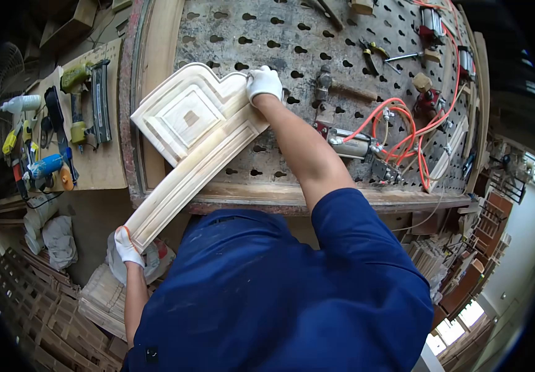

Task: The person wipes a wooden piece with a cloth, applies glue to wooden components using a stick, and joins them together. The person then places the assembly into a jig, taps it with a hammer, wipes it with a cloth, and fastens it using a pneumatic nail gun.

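Note:
A pale carved wooden furniture panel lies tilted over the near left corner of the metal workbench. One end is a wide block with stepped square moulding; a long moulded rail runs down from it past the bench edge. My left hand, in a white glove, is closed around the rail's lower end, off the bench. At the upper right corner of the panel, my right hand, also white-gloved, grips the edge with fingers curled over it.
To the right of the panel lie a hammer, pliers and a pneumatic cylinder with orange hoses. A side table at left holds a nail gun, a white bottle and several other tools.

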The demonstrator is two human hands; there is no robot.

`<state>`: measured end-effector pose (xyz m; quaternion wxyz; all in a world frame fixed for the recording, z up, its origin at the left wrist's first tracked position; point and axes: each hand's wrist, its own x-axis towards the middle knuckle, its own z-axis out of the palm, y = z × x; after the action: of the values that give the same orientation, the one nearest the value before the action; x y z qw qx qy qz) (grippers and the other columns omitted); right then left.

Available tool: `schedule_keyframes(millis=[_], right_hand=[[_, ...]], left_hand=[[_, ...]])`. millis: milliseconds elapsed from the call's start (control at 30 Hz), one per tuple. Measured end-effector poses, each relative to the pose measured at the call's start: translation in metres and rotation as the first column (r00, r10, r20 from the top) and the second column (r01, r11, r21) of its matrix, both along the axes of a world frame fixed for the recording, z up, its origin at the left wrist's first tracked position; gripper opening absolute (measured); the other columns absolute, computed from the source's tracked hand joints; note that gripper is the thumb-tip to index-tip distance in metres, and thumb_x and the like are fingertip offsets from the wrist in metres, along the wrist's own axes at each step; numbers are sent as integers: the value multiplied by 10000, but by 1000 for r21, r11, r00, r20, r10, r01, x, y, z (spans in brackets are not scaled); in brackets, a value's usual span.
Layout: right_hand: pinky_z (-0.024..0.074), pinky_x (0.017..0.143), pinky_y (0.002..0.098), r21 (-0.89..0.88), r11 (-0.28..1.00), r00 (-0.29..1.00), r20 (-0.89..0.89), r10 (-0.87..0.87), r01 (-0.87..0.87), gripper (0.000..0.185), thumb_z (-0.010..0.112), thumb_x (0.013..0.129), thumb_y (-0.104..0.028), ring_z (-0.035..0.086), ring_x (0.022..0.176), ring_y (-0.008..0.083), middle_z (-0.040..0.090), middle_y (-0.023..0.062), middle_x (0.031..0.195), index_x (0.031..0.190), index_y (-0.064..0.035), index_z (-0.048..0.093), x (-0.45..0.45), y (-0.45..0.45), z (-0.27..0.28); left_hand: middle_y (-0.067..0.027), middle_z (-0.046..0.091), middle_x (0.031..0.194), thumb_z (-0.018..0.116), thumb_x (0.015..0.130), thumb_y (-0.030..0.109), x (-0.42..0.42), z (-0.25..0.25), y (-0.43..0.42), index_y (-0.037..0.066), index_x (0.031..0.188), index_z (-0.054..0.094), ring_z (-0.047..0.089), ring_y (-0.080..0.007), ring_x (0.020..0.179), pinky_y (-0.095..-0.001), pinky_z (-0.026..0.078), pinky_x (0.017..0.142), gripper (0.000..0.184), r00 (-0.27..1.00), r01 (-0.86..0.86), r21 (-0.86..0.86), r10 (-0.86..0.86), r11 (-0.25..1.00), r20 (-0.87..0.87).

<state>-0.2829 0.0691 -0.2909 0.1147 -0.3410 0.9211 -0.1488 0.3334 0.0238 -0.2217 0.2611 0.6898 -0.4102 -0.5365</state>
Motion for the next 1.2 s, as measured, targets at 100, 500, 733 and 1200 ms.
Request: schedule_keyframes(millis=[100,500,733,1200], right_hand=[[527,810,435,-95,994,994,-107,38,-48,200,584,880,-239,604,934,340,633,124,1005,816,-92,703,4,4,-10],[515,825,421,-261,733,714,184,676,-628,155,601,795,-172,579,991,315,594,110,1038,900,-119,702,175,18,83],[517,892,443,208,959,974,-75,214,-194,267,557,897,-267,610,1091,331,616,131,1178,1106,-172,691,-57,31,48],[522,859,543,317,520,-402,914,57,793,891,760,772,-564,594,1104,329,623,105,1230,1452,-140,371,200,85,-28]], left_hand=[[-45,597,1064,690,906,400,-10,12,-3,66,1165,553,586,-175,1009,-339,490,910,444,999,3,-18,-2,1000,39],[-86,606,1105,666,912,440,-6,9,-12,31,1215,529,601,-203,1019,-354,500,909,527,997,80,48,-80,996,-13],[-43,628,1015,694,893,438,1,-2,-11,57,1147,588,598,-159,955,-331,497,864,469,999,23,48,-21,999,-36],[-130,681,1075,640,916,469,-37,40,-23,15,1098,617,683,-277,922,-424,571,811,490,970,-3,256,65,967,-236]])
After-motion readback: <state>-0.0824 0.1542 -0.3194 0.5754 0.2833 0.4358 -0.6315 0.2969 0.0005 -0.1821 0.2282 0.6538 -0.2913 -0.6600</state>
